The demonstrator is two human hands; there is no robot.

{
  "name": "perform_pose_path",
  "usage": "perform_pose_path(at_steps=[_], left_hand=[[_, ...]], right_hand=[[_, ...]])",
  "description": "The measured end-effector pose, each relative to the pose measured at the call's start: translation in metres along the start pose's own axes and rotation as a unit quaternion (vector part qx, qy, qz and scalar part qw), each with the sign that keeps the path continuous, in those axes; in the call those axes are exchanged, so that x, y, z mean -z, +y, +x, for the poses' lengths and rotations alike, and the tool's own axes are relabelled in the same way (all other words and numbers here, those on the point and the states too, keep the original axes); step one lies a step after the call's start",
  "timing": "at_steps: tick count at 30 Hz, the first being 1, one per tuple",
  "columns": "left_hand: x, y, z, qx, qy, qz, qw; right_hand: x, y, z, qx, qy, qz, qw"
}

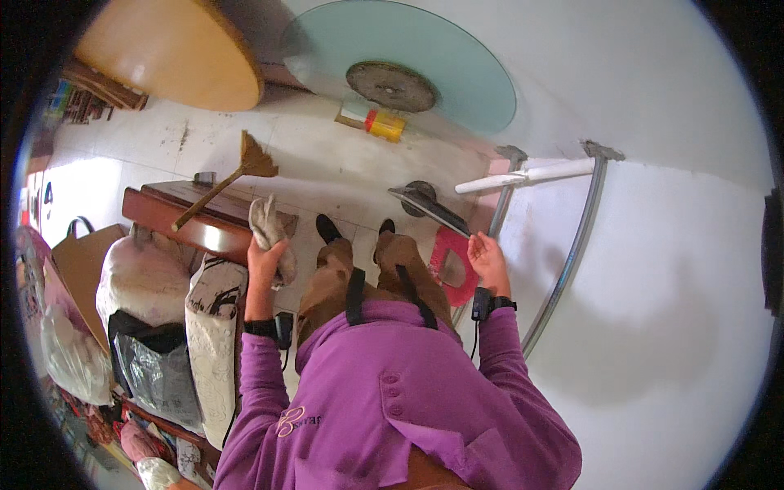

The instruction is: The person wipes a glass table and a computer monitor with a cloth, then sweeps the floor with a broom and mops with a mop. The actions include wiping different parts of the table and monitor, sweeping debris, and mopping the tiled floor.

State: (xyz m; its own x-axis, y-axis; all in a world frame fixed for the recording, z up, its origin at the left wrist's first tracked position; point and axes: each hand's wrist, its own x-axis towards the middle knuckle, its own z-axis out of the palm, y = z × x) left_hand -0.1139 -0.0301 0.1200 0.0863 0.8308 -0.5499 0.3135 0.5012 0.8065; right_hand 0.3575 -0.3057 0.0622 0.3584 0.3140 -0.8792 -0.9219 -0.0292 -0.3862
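Observation:
My left hand [264, 260] grips a crumpled greyish cloth [263, 223], part of which hangs down past the fingers. At the right, the fingertips of my right hand [487, 256] close on the near corner of a thin dark flat panel [438, 211], perhaps a screen. That panel stands on edge over a round black base [422, 191]. A red plastic stool [460, 294] is below the right hand, partly hidden. Left of the cloth, a straw broom [211, 199] lies across a reddish-brown wooden bench [168, 223].
Grey pipes [579, 257] and a white pipe [539, 175] run along the right wall. Ahead lean a round glass tabletop [471, 67] and a round wooden tabletop [177, 55]. A yellow and red container [387, 125] lies near the glass. Stuffed bags [144, 275] crowd the left.

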Motion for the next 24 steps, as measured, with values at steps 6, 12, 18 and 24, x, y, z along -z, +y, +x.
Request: perform_pose_path(at_steps=[6,12,18,24], left_hand=[[-0.019,-0.008,-0.019,0.036,0.045,0.011,0.998],[-0.063,-0.035,-0.037,0.080,0.049,0.085,0.992],[-0.150,-0.077,-0.010,0.150,-0.006,0.070,0.986],[-0.281,-0.132,0.037,0.173,-0.125,0.161,0.964]], right_hand=[[0.081,0.038,0.089,-0.073,0.092,0.070,0.991],[0.115,0.082,0.181,0.154,-0.070,-0.435,0.884],[0.077,0.108,0.222,-0.102,-0.017,-0.090,0.991],[0.004,0.137,0.170,-0.241,-0.152,-0.241,0.928]])
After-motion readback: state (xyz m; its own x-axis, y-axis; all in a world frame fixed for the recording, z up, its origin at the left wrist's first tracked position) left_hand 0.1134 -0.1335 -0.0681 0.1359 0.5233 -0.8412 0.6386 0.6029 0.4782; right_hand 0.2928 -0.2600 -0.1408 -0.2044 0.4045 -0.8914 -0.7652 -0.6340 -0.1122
